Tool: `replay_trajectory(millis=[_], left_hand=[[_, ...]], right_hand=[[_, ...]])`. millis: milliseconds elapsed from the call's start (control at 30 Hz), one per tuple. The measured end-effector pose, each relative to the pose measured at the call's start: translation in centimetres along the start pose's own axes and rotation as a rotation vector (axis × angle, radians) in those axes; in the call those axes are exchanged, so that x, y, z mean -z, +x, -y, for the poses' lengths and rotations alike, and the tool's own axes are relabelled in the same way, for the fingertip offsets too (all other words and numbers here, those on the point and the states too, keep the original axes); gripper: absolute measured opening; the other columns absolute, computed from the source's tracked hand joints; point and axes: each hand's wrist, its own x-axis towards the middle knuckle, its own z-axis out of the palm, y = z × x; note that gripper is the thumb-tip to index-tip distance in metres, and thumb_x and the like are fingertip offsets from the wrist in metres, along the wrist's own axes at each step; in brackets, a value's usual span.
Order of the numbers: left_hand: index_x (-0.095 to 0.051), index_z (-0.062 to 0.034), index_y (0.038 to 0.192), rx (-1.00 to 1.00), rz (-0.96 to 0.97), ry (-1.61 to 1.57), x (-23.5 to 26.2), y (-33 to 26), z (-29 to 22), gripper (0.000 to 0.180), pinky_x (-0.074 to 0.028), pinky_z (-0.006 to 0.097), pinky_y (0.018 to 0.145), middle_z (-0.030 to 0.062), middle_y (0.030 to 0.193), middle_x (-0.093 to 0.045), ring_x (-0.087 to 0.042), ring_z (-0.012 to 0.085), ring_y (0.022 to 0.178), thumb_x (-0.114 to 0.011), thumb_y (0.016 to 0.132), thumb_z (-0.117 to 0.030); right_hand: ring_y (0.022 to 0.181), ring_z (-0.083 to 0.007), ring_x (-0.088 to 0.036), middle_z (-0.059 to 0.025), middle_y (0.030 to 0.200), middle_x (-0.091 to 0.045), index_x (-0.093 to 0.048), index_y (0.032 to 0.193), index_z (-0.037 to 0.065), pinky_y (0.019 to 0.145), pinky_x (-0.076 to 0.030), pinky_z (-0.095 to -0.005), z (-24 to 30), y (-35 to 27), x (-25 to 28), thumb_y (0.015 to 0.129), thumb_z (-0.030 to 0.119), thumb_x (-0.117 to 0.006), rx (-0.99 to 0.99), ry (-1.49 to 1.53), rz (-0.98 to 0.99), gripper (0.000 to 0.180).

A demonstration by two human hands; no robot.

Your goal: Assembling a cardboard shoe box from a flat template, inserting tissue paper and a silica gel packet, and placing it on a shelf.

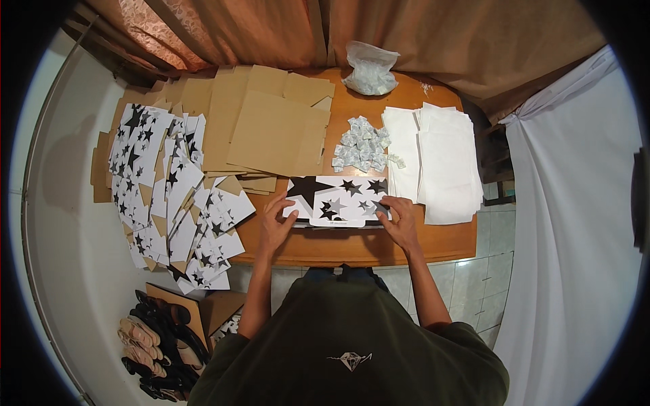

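Note:
A long white box (347,197) printed with black and grey stars lies in front of me at the near part of the table. Its lid looks closed, with a white flap edge along the side facing me. My left hand (276,222) grips the box's left end, thumb on the near side and fingers around the corner. At the right end, my right hand (399,222) holds it the same way, thumb near the front edge. Just beyond the box lies a heap of small pale packets (361,145). The underside of the box is hidden.
Star-printed flat cardboard pieces (172,196) spread over the left side, beside stacked brown cardboard sheets (277,132). White paper sheets (447,162) are piled at the right. A clear plastic bag (371,71) of packets stands at the back. Shoes (159,342) sit low at the left.

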Motion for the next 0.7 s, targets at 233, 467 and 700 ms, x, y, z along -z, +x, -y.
replay_trajectory(millis=[233,467,700], left_hand=[[-0.068,-0.0062,0.119,0.072,-0.045,0.016,-1.7,-2.2,2.3,0.03,-0.052,0.038,0.096,0.0177,0.132,-0.059,-0.059,0.031,0.12,-0.073,0.092,-0.018],[-0.065,-0.0082,0.125,0.167,-0.027,-0.085,-3.0,-3.2,1.6,0.031,-0.058,0.032,0.079,0.0125,0.124,-0.06,-0.063,0.0246,0.107,-0.07,0.096,-0.018],[-0.064,-0.0029,0.125,0.067,-0.038,0.056,-2.8,-3.4,1.4,0.036,-0.053,0.039,0.089,0.0207,0.124,-0.062,-0.063,0.0351,0.106,-0.071,0.094,-0.019]], right_hand=[[0.129,-0.0362,-0.05,-0.0171,0.138,-0.057,-0.065,0.122,0.002,0.107,-0.042,-0.0463,-0.7,-1.8,-1.9,0.082,0.027,-0.083,0.04,-0.073,0.06,0.051],[0.131,-0.0396,-0.048,-0.0192,0.144,-0.052,-0.064,0.125,0.002,0.109,-0.041,-0.0477,-2.1,-3.1,-3.3,0.081,0.028,-0.084,0.083,-0.11,0.016,0.055],[0.128,-0.0413,-0.049,-0.0267,0.147,-0.036,-0.046,0.143,0.001,0.105,-0.045,-0.0458,-0.8,-3.7,-4.0,0.081,0.028,-0.085,-0.144,0.09,-0.085,0.077]])
